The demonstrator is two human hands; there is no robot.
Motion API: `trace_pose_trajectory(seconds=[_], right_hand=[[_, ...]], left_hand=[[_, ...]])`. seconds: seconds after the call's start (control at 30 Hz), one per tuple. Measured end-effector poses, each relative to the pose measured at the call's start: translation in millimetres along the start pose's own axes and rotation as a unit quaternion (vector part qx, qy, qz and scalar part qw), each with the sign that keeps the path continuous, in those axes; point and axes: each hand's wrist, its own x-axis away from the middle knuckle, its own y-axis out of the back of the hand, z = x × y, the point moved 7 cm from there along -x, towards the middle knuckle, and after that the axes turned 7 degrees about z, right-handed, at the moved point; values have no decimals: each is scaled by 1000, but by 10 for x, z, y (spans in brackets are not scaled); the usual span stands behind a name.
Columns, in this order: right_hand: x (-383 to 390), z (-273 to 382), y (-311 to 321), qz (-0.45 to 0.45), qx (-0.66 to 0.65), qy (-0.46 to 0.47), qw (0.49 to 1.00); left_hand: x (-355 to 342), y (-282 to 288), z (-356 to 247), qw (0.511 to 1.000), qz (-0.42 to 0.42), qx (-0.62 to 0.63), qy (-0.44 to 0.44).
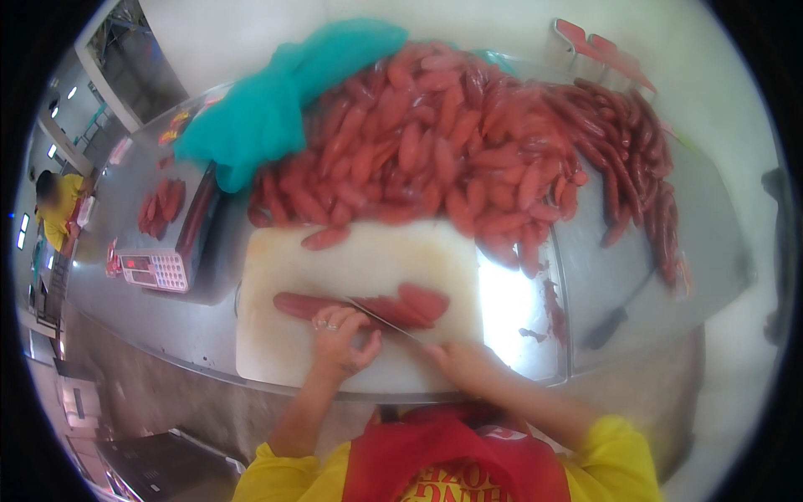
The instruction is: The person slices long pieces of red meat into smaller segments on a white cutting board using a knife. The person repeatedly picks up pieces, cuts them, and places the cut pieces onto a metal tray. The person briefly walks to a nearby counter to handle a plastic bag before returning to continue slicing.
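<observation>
On a white cutting board [360, 259] in front of me lies a long red sausage [294, 304]. My left hand [341, 336], with rings on a finger, presses it down with curled fingers. My right hand [458, 365] grips a knife [381, 320], its thin blade slanting across the sausage just right of my left fingers. Beyond the blade, several cut sausage pieces [422, 305] lie close together. A large heap of red cut sausage pieces [410, 142] rises behind the board, and one piece [326, 238] rests on the board's far edge.
Long uncut sausages [623, 142] are piled at the right on the metal table [694, 226]. A digital scale [155, 269] carrying sausage pieces [161, 205] stands left. Green netting [259, 109] lies at the back. Another person [60, 222] in yellow is at the far left.
</observation>
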Motion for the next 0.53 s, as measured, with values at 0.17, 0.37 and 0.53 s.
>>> trace_pose_trajectory(seconds=[0.17,0.37,0.53], right_hand=[[-177,193,60,10,-8,32,999],[1018,-296,240,55,59,-43,996],[801,-271,161,102,49,-107,988]], left_hand=[[-26,114,49,999,4,-11,-32],[27,123,154,1000,3,-14,-13],[45,79,235,999,20,25,20]])
